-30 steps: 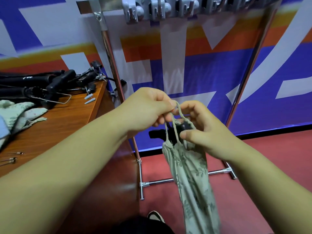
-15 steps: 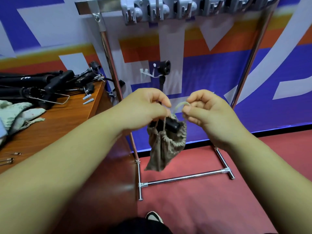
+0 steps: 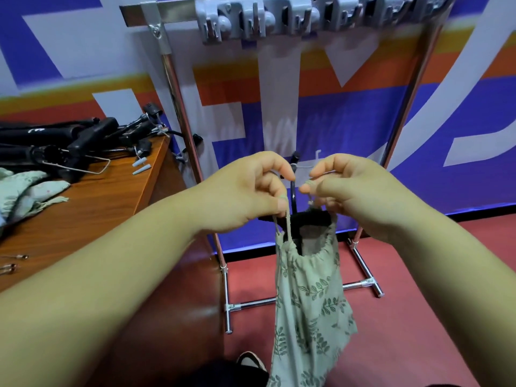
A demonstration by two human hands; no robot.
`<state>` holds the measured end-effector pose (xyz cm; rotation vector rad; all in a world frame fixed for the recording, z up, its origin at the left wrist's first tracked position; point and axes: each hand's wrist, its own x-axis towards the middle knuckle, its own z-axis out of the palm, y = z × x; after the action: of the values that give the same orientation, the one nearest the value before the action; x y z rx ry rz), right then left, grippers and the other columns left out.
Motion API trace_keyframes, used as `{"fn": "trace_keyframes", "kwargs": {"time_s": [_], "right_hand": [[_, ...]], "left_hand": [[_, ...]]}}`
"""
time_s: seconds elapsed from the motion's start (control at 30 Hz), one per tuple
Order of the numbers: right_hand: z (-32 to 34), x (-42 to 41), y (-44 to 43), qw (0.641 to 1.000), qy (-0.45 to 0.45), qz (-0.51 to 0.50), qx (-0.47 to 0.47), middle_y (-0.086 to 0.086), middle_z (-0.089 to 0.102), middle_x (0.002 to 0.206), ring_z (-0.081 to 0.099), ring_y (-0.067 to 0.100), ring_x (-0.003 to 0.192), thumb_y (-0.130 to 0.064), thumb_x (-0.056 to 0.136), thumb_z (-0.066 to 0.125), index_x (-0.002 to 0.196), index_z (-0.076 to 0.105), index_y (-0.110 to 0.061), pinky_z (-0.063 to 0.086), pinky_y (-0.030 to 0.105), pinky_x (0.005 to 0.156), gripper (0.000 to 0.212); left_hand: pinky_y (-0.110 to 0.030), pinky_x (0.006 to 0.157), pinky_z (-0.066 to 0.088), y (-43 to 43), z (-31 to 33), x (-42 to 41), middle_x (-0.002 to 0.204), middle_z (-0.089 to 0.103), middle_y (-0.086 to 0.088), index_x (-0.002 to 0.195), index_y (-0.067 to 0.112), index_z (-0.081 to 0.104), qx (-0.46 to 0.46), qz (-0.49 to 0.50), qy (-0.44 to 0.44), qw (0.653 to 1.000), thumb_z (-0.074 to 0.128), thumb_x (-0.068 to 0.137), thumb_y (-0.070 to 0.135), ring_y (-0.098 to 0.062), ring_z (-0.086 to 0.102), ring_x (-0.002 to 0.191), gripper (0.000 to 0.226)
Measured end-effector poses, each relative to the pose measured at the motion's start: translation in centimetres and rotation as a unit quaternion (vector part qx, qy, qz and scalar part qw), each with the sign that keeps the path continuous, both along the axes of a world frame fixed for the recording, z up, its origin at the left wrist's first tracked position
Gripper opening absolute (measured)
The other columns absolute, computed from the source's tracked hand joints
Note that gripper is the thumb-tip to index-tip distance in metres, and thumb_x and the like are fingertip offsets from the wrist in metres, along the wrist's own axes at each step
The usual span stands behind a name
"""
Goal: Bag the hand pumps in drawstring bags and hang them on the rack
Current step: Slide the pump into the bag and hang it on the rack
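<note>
1. since half a second ago the bag (image 3: pixel 310 303) has dropped from a bunched wad to its full length, and the pump (image 3: pixel 310 219) has sunk lower inside it.
2. the left hand (image 3: pixel 248 196) pinches the cord (image 3: pixel 288 223) between thumb and forefinger, with its other fingers curled.
3. the right hand (image 3: pixel 354 196), just beside it at 3 o'clock, pinches the cord on its own side.
4. the bag hangs in the air from both hands, at 6 o'clock from them, with the pump's black handle lying across the gathered mouth (a thin black stem pokes up between the hands).
5. the rack (image 3: pixel 178 107) stands behind, its hook strip (image 3: pixel 251 20) at 12 o'clock, apart from the bag.
6. at 9 o'clock the table (image 3: pixel 97 208) holds a pile of pumps (image 3: pixel 69 141) and spare bags (image 3: pixel 25 188).
</note>
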<state>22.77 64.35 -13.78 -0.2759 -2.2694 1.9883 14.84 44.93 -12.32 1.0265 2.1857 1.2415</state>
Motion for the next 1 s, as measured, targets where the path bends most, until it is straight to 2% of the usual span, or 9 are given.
{"fn": "trace_keyframes", "kwargs": {"time_s": [0.07, 0.17, 0.4, 0.5, 0.6, 0.7, 0.8, 0.87, 1.0], "right_hand": [[-0.1, 0.3, -0.2, 0.999, -0.008, 0.031, 0.003, 0.022, 0.072, 0.094, 0.060, 0.018, 0.072, 0.004, 0.083, 0.071, 0.098, 0.061, -0.014, 0.044, 0.038, 0.074, 0.025], [-0.1, 0.6, -0.6, 0.998, 0.003, 0.068, -0.001, 0.013, 0.077, 0.096, 0.069, 0.024, 0.085, 0.010, 0.080, 0.071, 0.107, 0.059, -0.010, 0.051, 0.044, 0.083, 0.036], [-0.8, 0.0, -2.3, 0.997, 0.052, 0.051, 0.013, 0.007, 0.069, 0.076, 0.060, 0.018, 0.072, 0.003, 0.083, 0.075, 0.101, 0.060, -0.008, 0.048, 0.039, 0.076, 0.026], [-0.8, -0.4, -2.3, 0.996, 0.075, 0.048, -0.023, 0.007, 0.061, 0.075, 0.052, 0.022, 0.073, 0.004, 0.088, 0.069, 0.099, 0.059, -0.009, 0.041, 0.038, 0.072, 0.019], [-0.1, -0.6, -1.5, 0.994, 0.084, 0.064, -0.013, 0.008, 0.061, 0.077, 0.053, 0.022, 0.074, 0.007, 0.091, 0.061, 0.097, 0.058, -0.012, 0.042, 0.039, 0.073, 0.021], [0.8, -0.6, -0.7, 0.992, 0.064, 0.110, 0.015, 0.007, 0.064, 0.074, 0.058, 0.020, 0.076, 0.010, 0.091, 0.057, 0.094, 0.057, -0.012, 0.044, 0.029, 0.069, 0.022], [1.3, -0.8, -0.3, 0.989, 0.045, 0.137, 0.025, 0.002, 0.064, 0.069, 0.062, 0.020, 0.077, 0.012, 0.091, 0.055, 0.093, 0.054, -0.012, 0.041, 0.025, 0.064, 0.024], [1.6, -0.9, -0.1, 0.987, 0.039, 0.155, 0.018, 0.004, 0.064, 0.070, 0.063, 0.019, 0.074, 0.014, 0.091, 0.053, 0.093, 0.054, -0.011, 0.039, 0.028, 0.065, 0.024], [2.5, -1.2, 0.6, 0.980, 0.033, 0.194, 0.002, 0.007, 0.060, 0.070, 0.060, 0.019, 0.064, 0.006, 0.083, 0.058, 0.086, 0.057, -0.014, 0.035, 0.038, 0.071, 0.020]], "left_hand": [[-0.048, 0.083, 0.058, 0.1, -0.1, 0.3, 0.083, 0.071, -0.008, 0.112, 0.012, 0.056, 0.019, 0.006, 0.039, 0.999, 0.069, 0.089, -0.003, -0.030, 0.069, 0.078, 0.031], [-0.058, 0.081, 0.055, 0.4, 0.0, 0.9, 0.084, 0.070, -0.008, 0.102, 0.016, 0.056, 0.052, 0.028, 0.096, 0.994, 0.071, 0.087, -0.002, -0.042, 0.067, 0.082, 0.027], [-0.045, 0.078, 0.058, 0.5, 0.2, 1.1, 0.081, 0.075, 0.002, 0.087, 0.020, 0.050, 0.074, 0.067, 0.188, 0.977, 0.074, 0.085, 0.001, -0.014, 0.072, 0.079, 0.030], [-0.050, 0.075, 0.056, 0.4, 0.0, 0.9, 0.080, 0.075, -0.006, 0.084, 0.017, 0.049, 0.110, 0.102, 0.170, 0.974, 0.073, 0.087, 0.003, -0.028, 0.071, 0.076, 0.028], [-0.051, 0.070, 0.053, 0.5, -0.9, -0.3, 0.078, 0.070, -0.018, 0.083, 0.013, 0.054, 0.148, 0.229, 0.150, 0.950, 0.069, 0.091, 0.016, -0.040, 0.067, 0.080, 0.017], [-0.034, 0.063, 0.046, 0.5, -2.8, -2.0, 0.089, 0.069, -0.009, 0.091, 0.017, 0.064, 0.062, 0.315, -0.038, 0.946, 0.068, 0.092, 0.036, -0.027, 0.065, 0.079, 0.020], [-0.034, 0.072, 0.043, 0.6, -4.0, -2.2, 0.096, 0.061, 0.000, 0.105, 0.023, 0.070, -0.037, 0.291, -0.245, 0.924, 0.066, 0.087, 0.058, -0.018, 0.061, 0.087, 0.039], [-0.035, 0.076, 0.042, 1.1, -4.5, -2.0, 0.098, 0.060, 0.003, 0.108, 0.025, 0.071, -0.033, 0.272, -0.257, 0.927, 0.066, 0.088, 0.056, -0.017, 0.058, 0.092, 0.038], [-0.019, 0.078, 0.043, 2.2, -4.1, -1.4, 0.098, 0.070, 0.012, 0.092, 0.027, 0.073, 0.027, 0.220, -0.113, 0.969, 0.067, 0.094, 0.035, -0.004, 0.062, 0.094, 0.010]]}}
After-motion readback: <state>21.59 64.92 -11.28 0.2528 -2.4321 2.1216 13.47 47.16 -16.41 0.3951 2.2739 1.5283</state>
